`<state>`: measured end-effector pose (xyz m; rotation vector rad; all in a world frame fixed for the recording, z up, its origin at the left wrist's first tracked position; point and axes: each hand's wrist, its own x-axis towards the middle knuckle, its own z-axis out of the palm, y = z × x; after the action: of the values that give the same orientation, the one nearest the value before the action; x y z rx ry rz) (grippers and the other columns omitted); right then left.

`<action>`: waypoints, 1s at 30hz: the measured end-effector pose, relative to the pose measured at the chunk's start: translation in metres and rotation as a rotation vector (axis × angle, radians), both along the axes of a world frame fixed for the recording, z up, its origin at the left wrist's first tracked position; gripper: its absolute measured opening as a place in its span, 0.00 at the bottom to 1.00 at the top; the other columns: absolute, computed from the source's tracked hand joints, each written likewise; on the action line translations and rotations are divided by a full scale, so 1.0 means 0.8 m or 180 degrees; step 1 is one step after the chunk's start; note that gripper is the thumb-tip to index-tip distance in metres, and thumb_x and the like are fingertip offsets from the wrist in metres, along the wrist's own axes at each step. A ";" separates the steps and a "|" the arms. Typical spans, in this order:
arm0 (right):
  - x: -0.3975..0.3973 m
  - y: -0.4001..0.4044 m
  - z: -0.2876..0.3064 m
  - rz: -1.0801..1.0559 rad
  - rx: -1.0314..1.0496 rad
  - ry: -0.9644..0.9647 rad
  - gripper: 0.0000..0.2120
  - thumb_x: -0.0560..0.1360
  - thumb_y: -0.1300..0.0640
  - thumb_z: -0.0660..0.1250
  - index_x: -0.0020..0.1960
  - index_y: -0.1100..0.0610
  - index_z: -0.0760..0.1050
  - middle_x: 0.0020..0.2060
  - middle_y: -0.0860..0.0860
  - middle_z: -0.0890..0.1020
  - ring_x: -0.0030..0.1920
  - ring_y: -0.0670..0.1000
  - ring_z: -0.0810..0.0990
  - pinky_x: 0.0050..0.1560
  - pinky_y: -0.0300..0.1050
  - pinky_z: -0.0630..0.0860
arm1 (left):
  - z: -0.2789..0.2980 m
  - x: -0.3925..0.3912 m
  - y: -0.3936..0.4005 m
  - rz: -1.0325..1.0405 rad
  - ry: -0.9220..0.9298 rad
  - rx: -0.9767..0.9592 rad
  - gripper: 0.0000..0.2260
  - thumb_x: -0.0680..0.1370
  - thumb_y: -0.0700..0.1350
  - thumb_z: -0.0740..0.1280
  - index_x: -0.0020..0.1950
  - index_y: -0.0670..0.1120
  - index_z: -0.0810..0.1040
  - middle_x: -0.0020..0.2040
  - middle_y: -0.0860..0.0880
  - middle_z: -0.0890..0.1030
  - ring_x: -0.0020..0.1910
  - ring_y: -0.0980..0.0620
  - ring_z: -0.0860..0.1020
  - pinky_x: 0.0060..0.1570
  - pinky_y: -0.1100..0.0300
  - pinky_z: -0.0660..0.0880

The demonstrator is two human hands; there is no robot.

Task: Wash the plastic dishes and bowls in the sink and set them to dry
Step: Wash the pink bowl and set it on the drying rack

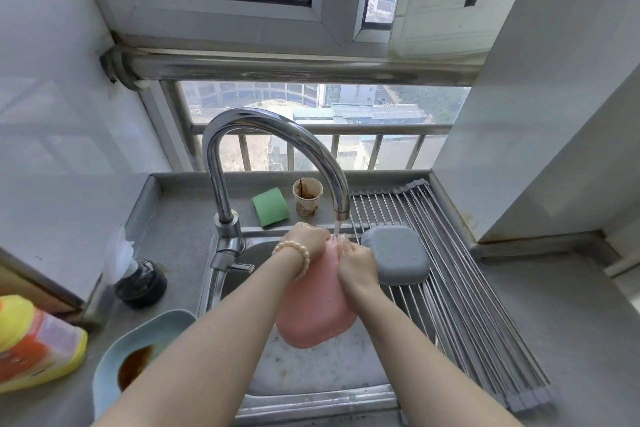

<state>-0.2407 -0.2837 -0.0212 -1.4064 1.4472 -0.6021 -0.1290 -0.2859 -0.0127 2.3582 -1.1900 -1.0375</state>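
Observation:
A pink plastic dish (313, 308) is held tilted over the sink (311, 395), its underside facing me. My left hand (304, 241) grips its far left edge, and my right hand (356, 263) grips its right edge. Water runs from the chrome faucet (277, 135) onto the dish's top between my hands. A grey plastic bowl (396, 255) lies upside down on the roll-up metal drying rack (467, 305), just right of my right hand. A light blue dish (114, 357) with brown residue sits on the counter left of the sink.
A green sponge (270, 206) and a stained paper cup (307, 196) stand behind the sink. A yellow-and-orange bottle (34, 343) lies at the far left, with a dark round object (142, 282) behind it. Steel counter (571, 340) extends right of the rack.

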 end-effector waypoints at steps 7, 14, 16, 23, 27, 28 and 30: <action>-0.002 -0.015 0.000 -0.0413 0.0761 -0.0727 0.16 0.82 0.58 0.57 0.39 0.60 0.75 0.38 0.53 0.78 0.41 0.51 0.76 0.46 0.46 0.74 | 0.012 -0.013 0.038 -0.0314 -0.0848 -0.0728 0.20 0.82 0.54 0.49 0.59 0.45 0.76 0.58 0.44 0.79 0.57 0.46 0.76 0.55 0.53 0.70; 0.006 -0.020 0.006 -0.0794 0.1284 -0.1142 0.15 0.82 0.58 0.57 0.60 0.67 0.75 0.55 0.60 0.80 0.58 0.59 0.78 0.62 0.52 0.74 | 0.004 -0.039 0.060 -0.0609 -0.1660 -0.0435 0.29 0.76 0.69 0.44 0.73 0.58 0.57 0.70 0.48 0.68 0.68 0.45 0.64 0.65 0.39 0.61; 0.008 -0.018 0.012 -0.0639 0.1255 -0.1060 0.12 0.82 0.57 0.57 0.54 0.64 0.76 0.48 0.57 0.80 0.51 0.56 0.79 0.57 0.51 0.76 | 0.009 -0.031 0.055 -0.0276 -0.1324 -0.0260 0.31 0.74 0.72 0.45 0.69 0.55 0.64 0.67 0.45 0.70 0.66 0.43 0.66 0.60 0.44 0.67; 0.002 -0.024 0.021 -0.0554 0.1215 -0.0935 0.10 0.82 0.56 0.57 0.52 0.61 0.75 0.44 0.54 0.78 0.47 0.52 0.77 0.44 0.45 0.75 | 0.014 0.013 0.048 0.0876 0.0227 -0.0143 0.42 0.65 0.79 0.53 0.59 0.47 0.78 0.55 0.45 0.81 0.51 0.45 0.79 0.54 0.53 0.75; -0.007 -0.035 0.025 -0.0561 0.1186 -0.0661 0.13 0.81 0.53 0.60 0.51 0.62 0.76 0.44 0.55 0.79 0.43 0.53 0.76 0.37 0.43 0.73 | -0.001 0.021 0.059 0.1594 0.1660 -0.0466 0.35 0.64 0.74 0.65 0.49 0.43 0.81 0.48 0.45 0.83 0.47 0.46 0.81 0.56 0.50 0.77; -0.006 -0.037 0.024 -0.0512 0.1160 -0.0503 0.15 0.80 0.52 0.60 0.53 0.63 0.76 0.46 0.56 0.80 0.45 0.55 0.77 0.41 0.45 0.74 | -0.007 0.021 0.058 0.1813 0.1782 -0.0555 0.35 0.62 0.73 0.66 0.49 0.43 0.81 0.48 0.44 0.83 0.48 0.44 0.81 0.56 0.48 0.77; -0.003 -0.041 0.027 -0.0325 0.0891 0.0099 0.18 0.79 0.50 0.58 0.56 0.64 0.77 0.53 0.59 0.81 0.52 0.58 0.78 0.52 0.49 0.73 | -0.022 0.023 0.053 0.2289 0.2031 -0.0718 0.30 0.66 0.66 0.68 0.52 0.40 0.80 0.47 0.44 0.82 0.47 0.44 0.81 0.57 0.46 0.77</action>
<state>-0.2430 -0.3164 0.0007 -1.1326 1.5686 -0.4229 -0.1105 -0.2434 -0.0301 1.8086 -0.1817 -1.1563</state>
